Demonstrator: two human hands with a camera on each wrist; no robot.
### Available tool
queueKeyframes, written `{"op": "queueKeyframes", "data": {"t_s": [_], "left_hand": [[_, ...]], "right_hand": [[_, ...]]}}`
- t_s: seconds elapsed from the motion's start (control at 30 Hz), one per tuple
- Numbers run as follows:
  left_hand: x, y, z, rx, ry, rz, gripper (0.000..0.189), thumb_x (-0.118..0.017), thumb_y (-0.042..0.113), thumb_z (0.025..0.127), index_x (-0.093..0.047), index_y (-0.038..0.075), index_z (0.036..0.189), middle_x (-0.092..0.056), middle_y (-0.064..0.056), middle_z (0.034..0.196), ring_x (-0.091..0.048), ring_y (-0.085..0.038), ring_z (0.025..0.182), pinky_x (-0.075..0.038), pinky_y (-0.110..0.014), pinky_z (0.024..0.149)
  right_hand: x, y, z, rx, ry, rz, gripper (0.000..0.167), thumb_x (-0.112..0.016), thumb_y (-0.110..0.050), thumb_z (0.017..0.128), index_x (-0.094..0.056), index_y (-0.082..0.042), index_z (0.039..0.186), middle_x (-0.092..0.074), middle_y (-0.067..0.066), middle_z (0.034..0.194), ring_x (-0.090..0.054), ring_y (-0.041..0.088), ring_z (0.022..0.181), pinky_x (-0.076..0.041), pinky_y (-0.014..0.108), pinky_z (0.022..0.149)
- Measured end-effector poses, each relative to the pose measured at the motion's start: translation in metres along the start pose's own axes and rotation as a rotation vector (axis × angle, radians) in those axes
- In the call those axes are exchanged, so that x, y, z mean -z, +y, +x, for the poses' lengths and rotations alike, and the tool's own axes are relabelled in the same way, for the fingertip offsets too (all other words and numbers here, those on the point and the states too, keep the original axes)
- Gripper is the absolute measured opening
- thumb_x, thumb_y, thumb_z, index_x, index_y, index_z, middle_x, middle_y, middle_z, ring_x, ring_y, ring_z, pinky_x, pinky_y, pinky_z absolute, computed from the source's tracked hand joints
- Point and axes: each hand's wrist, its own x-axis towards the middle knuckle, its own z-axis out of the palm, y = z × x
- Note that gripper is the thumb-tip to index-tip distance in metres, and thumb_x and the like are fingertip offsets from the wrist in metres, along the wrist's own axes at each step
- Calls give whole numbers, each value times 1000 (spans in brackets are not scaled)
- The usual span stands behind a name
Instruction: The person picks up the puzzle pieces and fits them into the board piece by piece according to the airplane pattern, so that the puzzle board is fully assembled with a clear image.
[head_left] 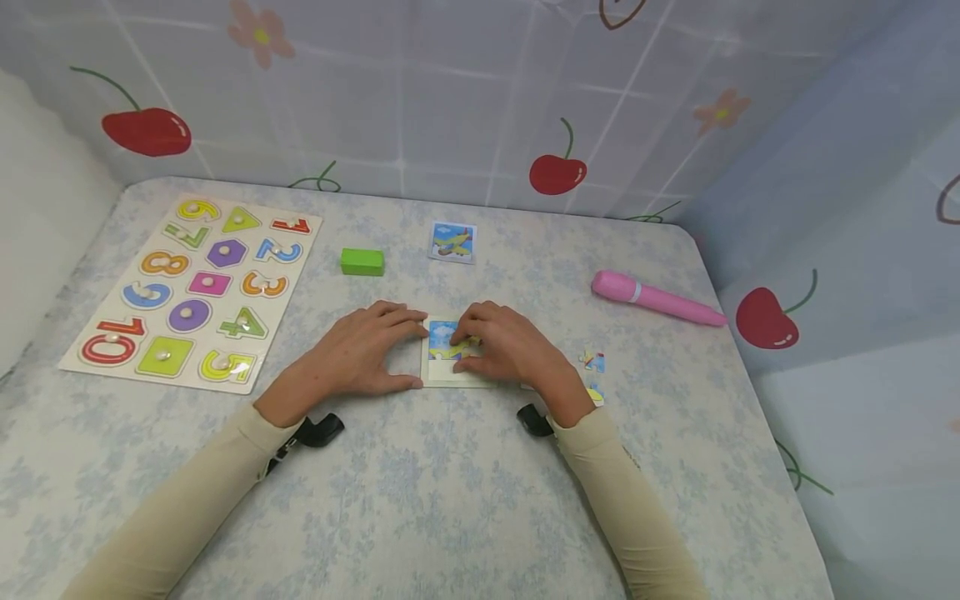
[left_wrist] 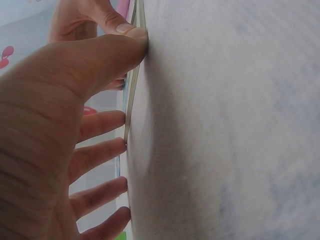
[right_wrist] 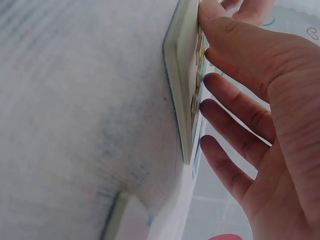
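Note:
A small jigsaw board point(head_left: 459, 384) with a pale frame lies on the table between both hands. Sky-blue and yellow jigsaw pieces point(head_left: 442, 337) fill its far part; a bare cream strip shows nearer the body. My left hand point(head_left: 358, 348) is spread at the board's left side, thumb at the near corner and fingertips by the far corner. Over the board's right part, my right hand point(head_left: 510, 346) touches the pieces with thumb and fingertips, hiding some of them. Right of that wrist lie loose jigsaw pieces point(head_left: 595, 361), one partly covered by the forearm.
Beyond the board lie a picture card point(head_left: 453, 242) of a yellow plane and a green block point(head_left: 362, 262). A number-and-shape peg board point(head_left: 198, 292) takes up the left. At the right rests a pink pen-shaped stick point(head_left: 660, 300). A curtain point(head_left: 450, 100) hangs behind the table.

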Motion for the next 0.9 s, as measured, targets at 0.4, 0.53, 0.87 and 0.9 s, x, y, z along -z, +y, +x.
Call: {"op": "queueKeyframes", "data": {"t_s": [0.4, 0.53, 0.87, 0.9], "left_hand": [[1, 1, 0, 10, -14, 3, 72, -86, 61, 86, -70, 17, 141, -56, -3, 160, -49, -33, 145, -51, -56, 107], [1, 1, 0, 12, -9, 6, 72, -86, 61, 85, -70, 18, 141, -56, -3, 159, -50, -32, 145, -52, -56, 106], [1, 2, -1, 8, -4, 5, 73, -88, 59, 84, -70, 17, 141, -56, -4, 160, -49, -33, 146, -51, -57, 107], [1, 2, 0, 7, -5, 4, 74, -88, 59, 84, -70, 16, 141, -56, -4, 160, -49, -33, 146, -51, -57, 107]], "right_hand": [[4, 6, -6, 8, 31, -4, 35, -89, -37, 91, -82, -16, 118, -71, -1, 120, -66, 15, 100, -55, 32, 88], [10, 12, -12, -24, 43, 5, 35, -87, -37, 94, -80, -16, 122, -71, -1, 121, -66, 16, 104, -56, 35, 93], [20, 30, -42, -146, 35, 29, 41, -84, -37, 96, -77, -16, 131, -70, 0, 127, -64, 21, 118, -54, 43, 102], [21, 31, -45, -159, 34, 36, 42, -84, -36, 97, -76, -16, 132, -69, 1, 127, -64, 22, 119, -54, 43, 103]]}}
